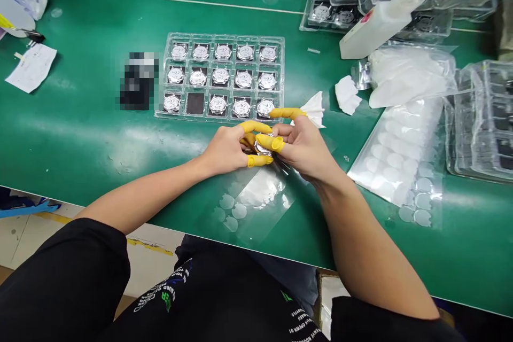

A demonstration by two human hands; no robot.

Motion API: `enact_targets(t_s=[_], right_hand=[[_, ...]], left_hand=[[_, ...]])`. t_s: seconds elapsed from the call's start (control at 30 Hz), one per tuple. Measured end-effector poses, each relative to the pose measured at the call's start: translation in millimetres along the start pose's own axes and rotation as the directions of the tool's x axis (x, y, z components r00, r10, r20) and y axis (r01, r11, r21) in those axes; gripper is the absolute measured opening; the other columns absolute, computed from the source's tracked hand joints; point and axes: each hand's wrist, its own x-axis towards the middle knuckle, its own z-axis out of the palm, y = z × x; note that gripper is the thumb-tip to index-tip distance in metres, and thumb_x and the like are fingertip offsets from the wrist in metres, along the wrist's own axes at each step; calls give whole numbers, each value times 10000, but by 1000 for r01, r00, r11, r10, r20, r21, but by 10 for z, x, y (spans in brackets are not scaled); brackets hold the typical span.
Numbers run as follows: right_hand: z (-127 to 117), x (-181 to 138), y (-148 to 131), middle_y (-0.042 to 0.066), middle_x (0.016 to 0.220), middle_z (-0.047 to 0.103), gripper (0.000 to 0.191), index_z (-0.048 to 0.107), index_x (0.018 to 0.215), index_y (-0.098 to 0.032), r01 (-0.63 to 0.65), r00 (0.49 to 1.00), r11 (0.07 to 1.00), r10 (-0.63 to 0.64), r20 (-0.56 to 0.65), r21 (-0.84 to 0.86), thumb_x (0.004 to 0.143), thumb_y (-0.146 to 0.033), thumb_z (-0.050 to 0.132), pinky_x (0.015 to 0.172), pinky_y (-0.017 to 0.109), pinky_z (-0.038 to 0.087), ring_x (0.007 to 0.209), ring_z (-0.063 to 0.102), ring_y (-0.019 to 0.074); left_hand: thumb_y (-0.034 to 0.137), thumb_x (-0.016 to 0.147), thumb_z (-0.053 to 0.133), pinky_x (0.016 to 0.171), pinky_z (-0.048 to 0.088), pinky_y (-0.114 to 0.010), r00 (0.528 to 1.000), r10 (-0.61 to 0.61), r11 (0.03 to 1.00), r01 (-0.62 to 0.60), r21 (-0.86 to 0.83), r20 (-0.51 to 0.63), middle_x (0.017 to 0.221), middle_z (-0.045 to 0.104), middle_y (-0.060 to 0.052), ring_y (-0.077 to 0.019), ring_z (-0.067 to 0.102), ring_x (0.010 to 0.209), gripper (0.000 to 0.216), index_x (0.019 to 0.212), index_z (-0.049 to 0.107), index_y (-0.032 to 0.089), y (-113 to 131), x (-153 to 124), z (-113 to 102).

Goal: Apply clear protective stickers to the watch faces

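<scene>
Yellow-capped fingers [255,127] pinch a round silver watch [262,148] between the left hand [224,150] and the right hand [304,148], the right thumb [271,143] on top. Just past them lies a clear tray [224,36] (14 watches, 1 empty spot).

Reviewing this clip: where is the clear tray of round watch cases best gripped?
Probably by the flat rim of the clear tray, from the far side: that rim runs bare beyond the pockets, while the near edge lies close to the right hand.
</scene>
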Motion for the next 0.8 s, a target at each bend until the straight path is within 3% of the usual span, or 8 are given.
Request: enact_targets(t_s=[0.1, 0.17, 0.23, 0.33, 0.4, 0.47, 0.6, 0.8], right_hand=[[-226, 22, 56, 10, 819, 641, 471, 650, 1122, -258, 134, 971, 942, -187, -149, -308, 813, -561, 837, 643, 342, 489, 699, 574, 172], [-501, 100, 183, 75, 878, 648, 294, 708, 947, -258, 157, 859, 780, -410, -305, -606, 841, -509, 820, 786, 423, 479, 846, 570, 232], [-786, 216, 352, 114, 869, 623, 300, 699, 811, -253, 64, 749, 647, -534, -393, -759, 775, -489, 879, 871, 486, 430, 920, 535, 280], [-1019, 324, 513, 104, 786, 612, 242, 723, 761, -237, -29, 756, 638, -490, -434, -770, 751, -412, 890, 824, 487, 406, 829, 528, 263], [-975, 278, 468, 81, 773, 649, 115, 766, 815, -251, 27, 770, 648, -499, -398, -761, 793, -340, 835, 757, 455, 414, 755, 539, 240], [-791, 150, 319, 59, 791, 683, 46, 784, 874, -288, 169, 728, 601, -611, -313, -781, 828, -286, 787, 715, 433, 425, 739, 566, 238], [-295, -97, 20, 26, 866, 719, 183, 767, 961, -320, 486, 650, 421, -760, -6, -766, 871, -161, 748, 689, 386, 454, 791, 613, 213], [-143, -142, 0, 24, 1112, 742, 358, 762, 985, -327, 522, 711, 434, -697, 93, -734, 825, -34, 634, 745, 389, 463, 916, 640, 213]], left_hand=[[218, 686, 888, 838, 646, -314, 999, -42, 999, 42, -7, -34, 826, 724, 20, -126, 707, 763, 542, 1203, 724, 203, 11, 12, -2], [209, 678, 888, 822, 642, -300, 996, -70, 998, 70, -5, -57, 819, 709, 23, -117, 690, 756, 551, 1205, 727, 203, 28, 18, -4], [211, 676, 888, 828, 642, -298, 994, -84, 996, 85, 0, -64, 830, 709, 21, -116, 687, 763, 556, 1209, 729, 205, 46, 21, -6], [213, 679, 883, 845, 646, -304, 994, -91, 996, 91, 0, -63, 842, 715, 16, -119, 696, 774, 561, 1218, 728, 202, 62, 19, -8], [220, 675, 884, 840, 649, -304, 993, -98, 995, 99, 1, -65, 844, 714, 14, -120, 699, 775, 574, 1227, 727, 197, 57, 18, -8], [224, 673, 886, 827, 649, -298, 992, -99, 995, 100, 4, -72, 833, 709, 16, -118, 698, 769, 582, 1233, 726, 197, 40, 16, -7], [191, 684, 874, 801, 643, -277, 997, -50, 999, 51, 13, -66, 839, 734, 7, -117, 708, 769, 544, 1209, 732, 194, -11, 19, -1], [213, 694, 886, 741, 636, -259, 997, -43, 998, 40, -45, -67, 868, 770, -14, -126, 730, 760, 564, 1234, 726, 173, -61, 39, -5]])
